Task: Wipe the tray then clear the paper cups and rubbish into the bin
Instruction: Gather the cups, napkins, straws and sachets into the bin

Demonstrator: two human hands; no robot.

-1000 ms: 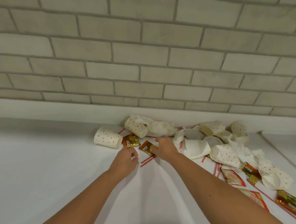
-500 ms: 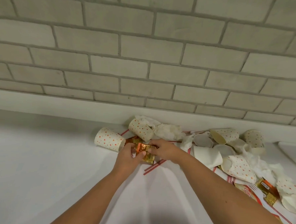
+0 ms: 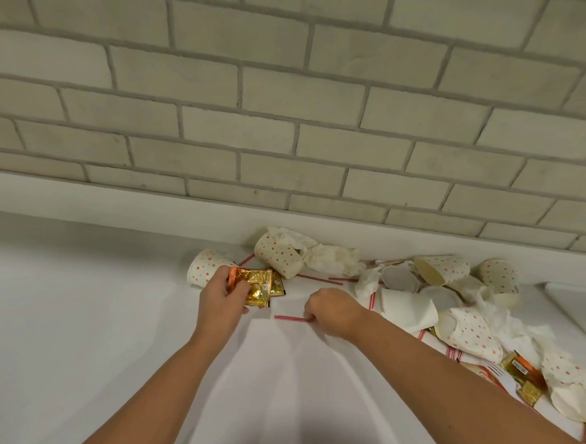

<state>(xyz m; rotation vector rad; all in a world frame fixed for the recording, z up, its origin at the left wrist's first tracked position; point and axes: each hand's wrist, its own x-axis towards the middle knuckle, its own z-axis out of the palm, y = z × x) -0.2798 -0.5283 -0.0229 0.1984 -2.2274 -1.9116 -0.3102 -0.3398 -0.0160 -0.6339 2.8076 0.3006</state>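
the left hand point(image 3: 225, 298) gripped a bunch of gold wrappers point(image 3: 257, 286), fingers curled round them, touching the near side of the end cup point(image 3: 204, 268). that cup lay on its side on the white desk point(image 3: 76, 312). right of the cup and nearer the person, the right hand point(image 3: 331, 310) pinched one end of a red straw point(image 3: 293, 319) lying flat. farther right of the cup, more cups point(image 3: 467, 331) and tissues point(image 3: 330, 257) lay heaped by the wall point(image 3: 291, 103).
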